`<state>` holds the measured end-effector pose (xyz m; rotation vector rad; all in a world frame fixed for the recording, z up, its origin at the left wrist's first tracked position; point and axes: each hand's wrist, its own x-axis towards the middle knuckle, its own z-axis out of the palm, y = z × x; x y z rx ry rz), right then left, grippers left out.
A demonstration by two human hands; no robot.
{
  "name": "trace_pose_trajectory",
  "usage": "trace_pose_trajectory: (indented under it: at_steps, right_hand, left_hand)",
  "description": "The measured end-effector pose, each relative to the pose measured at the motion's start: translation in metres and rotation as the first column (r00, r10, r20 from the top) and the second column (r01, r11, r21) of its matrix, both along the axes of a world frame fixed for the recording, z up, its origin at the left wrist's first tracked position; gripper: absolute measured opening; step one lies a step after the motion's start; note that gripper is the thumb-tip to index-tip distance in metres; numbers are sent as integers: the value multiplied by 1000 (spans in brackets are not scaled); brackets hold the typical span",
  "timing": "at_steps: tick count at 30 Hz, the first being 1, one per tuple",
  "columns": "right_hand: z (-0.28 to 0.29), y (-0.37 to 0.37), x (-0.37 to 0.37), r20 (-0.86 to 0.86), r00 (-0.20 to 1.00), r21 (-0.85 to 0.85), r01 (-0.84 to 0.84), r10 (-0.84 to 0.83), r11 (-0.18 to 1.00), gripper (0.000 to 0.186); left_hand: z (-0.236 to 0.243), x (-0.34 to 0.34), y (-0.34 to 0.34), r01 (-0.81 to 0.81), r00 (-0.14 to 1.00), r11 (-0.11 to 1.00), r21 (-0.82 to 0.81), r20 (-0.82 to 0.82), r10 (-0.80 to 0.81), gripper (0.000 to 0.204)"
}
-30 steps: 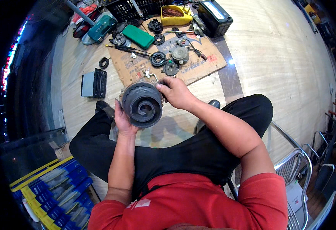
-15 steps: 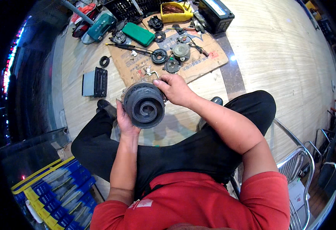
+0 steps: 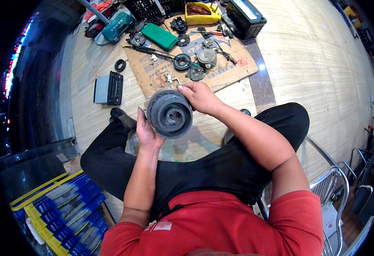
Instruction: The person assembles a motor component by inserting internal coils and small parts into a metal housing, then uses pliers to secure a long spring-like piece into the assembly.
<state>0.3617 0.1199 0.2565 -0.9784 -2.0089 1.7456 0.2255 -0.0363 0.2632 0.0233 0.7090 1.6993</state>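
Between my two hands, above the floor and in front of my legs, is a dark grey round scroll compressor part with a spiral wall inside its open face. The open face points up toward me. My left hand grips its left and lower side, with the thumb up along the rim. On the far right side my right hand holds the edge, thumb on top; its other fingers are partly hidden. Just beyond the part, a small bent metal piece lies on the cardboard sheet.
On the cardboard lie a black pulley ring, a round metal part with a cable and a green case. Behind stand a yellow container and a black battery. A car radio and black ring lie left.
Both hands have shifted slightly right with the scroll compressor part, which has turned and tilted a little. The whole view has also moved slightly.
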Motion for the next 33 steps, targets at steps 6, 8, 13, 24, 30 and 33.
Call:
trace_pose_trajectory:
  at_steps: [6, 8, 13, 24, 30, 33]
  right_hand:
    - [-7, 12, -3, 73, 996, -26, -47, 49, 999, 43]
    - [-14, 10, -7, 71, 997, -218, 36, -21, 975, 43]
    - [-10, 17, -9, 144, 989, -566, 109, -33, 817, 37]
    - [-8, 14, -7, 153, 980, -619, 198, -130, 760, 34]
    - [-19, 15, -8, 114, 975, -738, 210, -189, 642, 29]
    - [-25, 13, -13, 58, 973, -770, 185, -222, 610, 27]
  left_hand:
    - [-1, 4, 8, -19, 998, 979, -205, 49, 29, 73]
    - [1, 9, 10, 0, 989, 963, -270, 145, 41, 72]
    - [-12, 5, 7, 72, 986, 928, -365, 167, -11, 67]
    - [1, 13, 7, 115, 965, 993, -15, 241, -108, 71]
    - [10, 18, 8, 75, 964, 995, 59, 252, -87, 62]
    - [7, 15, 6, 102, 977, 989, 106, 176, -119, 57]
